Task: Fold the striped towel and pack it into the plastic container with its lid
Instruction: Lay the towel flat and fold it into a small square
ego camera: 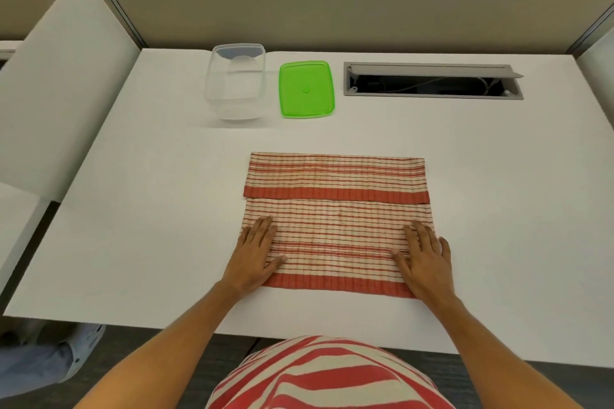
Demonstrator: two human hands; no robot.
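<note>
Striped towel lies flat on the white tabletop, its far part folded toward the person. Both grips are released: left hand and right hand press open palms on its near corners. Folding looks underway; next, each grip must pinch an edge. Beyond the hands wait the clear plastic container and, beside it, the green lid.

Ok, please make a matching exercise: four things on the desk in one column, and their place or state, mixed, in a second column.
1. striped towel
2. plastic container
3. green lid
4. left hand

a. lies flat, right of the container
b. stands open and empty
c. far edge folded over
d. pressed flat on the towel's left side

Pairs: 1-c, 2-b, 3-a, 4-d
</note>
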